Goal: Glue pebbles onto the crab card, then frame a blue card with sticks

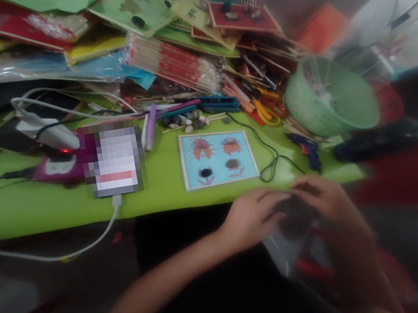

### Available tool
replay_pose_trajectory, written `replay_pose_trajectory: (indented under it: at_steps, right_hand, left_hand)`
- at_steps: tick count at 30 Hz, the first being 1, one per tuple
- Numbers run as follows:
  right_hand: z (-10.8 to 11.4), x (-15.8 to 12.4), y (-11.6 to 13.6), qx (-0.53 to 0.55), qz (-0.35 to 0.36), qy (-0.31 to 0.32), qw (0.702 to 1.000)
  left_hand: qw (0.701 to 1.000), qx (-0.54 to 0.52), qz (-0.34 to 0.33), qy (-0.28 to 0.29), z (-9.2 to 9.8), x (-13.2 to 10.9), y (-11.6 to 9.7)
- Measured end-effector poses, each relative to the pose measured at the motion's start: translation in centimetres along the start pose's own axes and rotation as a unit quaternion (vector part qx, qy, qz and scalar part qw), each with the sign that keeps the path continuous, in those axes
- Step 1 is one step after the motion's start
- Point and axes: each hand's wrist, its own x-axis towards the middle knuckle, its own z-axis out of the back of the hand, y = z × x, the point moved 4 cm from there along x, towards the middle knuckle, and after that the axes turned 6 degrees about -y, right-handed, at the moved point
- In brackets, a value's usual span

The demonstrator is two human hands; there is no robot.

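Note:
My left hand (256, 215) and my right hand (324, 196) are held just off the front edge of the table, above my lap. Their fingertips almost meet, curled toward each other around something too small and blurred to make out. Just beyond them a light-blue picture card (215, 159) with a pale frame lies flat. It carries two orange-brown crab-like shapes above two flowers with dark round centres. To its right are a dark cord (273, 162) and a dark-blue glue gun (307, 151) with an orange trigger, close to my right hand.
A pixelated phone (114, 161) is plugged into a white cable beside a purple power strip (56, 167). Orange-handled scissors (270, 107), several pebbles (189, 121) and a green basket (330, 95) stand further back. Framed cards (134, 12) and packs of sticks (174, 61) pile up behind.

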Motion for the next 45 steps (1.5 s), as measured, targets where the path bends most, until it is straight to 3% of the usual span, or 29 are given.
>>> replay_pose_trajectory:
  at_steps: [3, 7, 12, 16, 20, 24, 28, 33, 36, 42, 45]
  right_hand:
    - [-1.3, -0.1, 0.2, 0.038, -0.024, 0.040, 0.998]
    - [-2.2, 0.3, 0.5, 0.094, 0.029, -0.005, 0.995]
    - [-2.5, 1.2, 0.0, 0.082, 0.089, -0.052, 0.991]
    - [-2.7, 2.1, -0.7, 0.079, 0.096, -0.072, 0.990]
    - [-3.3, 3.2, -1.0, 0.088, 0.108, -0.083, 0.987]
    - [-4.6, 4.3, -1.7, 0.147, 0.083, -0.106, 0.980]
    - [-5.8, 4.8, -2.8, 0.191, 0.035, -0.113, 0.974]
    - [-5.6, 4.8, -3.4, 0.225, 0.019, -0.128, 0.966]
    - [-5.5, 4.7, -3.4, 0.231, 0.026, -0.097, 0.968]
    - [-5.6, 4.5, -3.4, 0.233, 0.039, -0.070, 0.969]
    - [-5.6, 4.5, -3.2, 0.235, 0.045, -0.067, 0.969]
  left_hand:
    - [1.000, 0.015, 0.015, 0.009, -0.8, 0.5, 0.3]
    - [1.000, 0.027, -0.002, -0.012, -0.9, 0.8, 0.6]
    - [0.999, 0.037, -0.028, -0.017, 0.8, -0.1, 0.5]
    - [0.990, 0.122, -0.015, -0.065, 5.2, -1.3, 0.0]
    - [0.928, 0.318, 0.057, -0.186, 12.0, -2.1, 0.2]
    - [0.887, 0.414, 0.109, -0.175, 15.6, -1.9, 1.9]
    - [0.878, 0.445, 0.127, -0.127, 15.8, -1.3, 3.3]
    - [0.860, 0.493, 0.114, -0.066, 14.9, -0.3, 2.9]
    - [0.854, 0.508, 0.108, -0.043, 14.8, 0.1, 2.7]
    - [0.881, 0.445, 0.126, -0.104, 16.0, 0.3, 2.7]
    - [0.895, 0.416, 0.132, -0.096, 15.9, 0.6, 2.7]
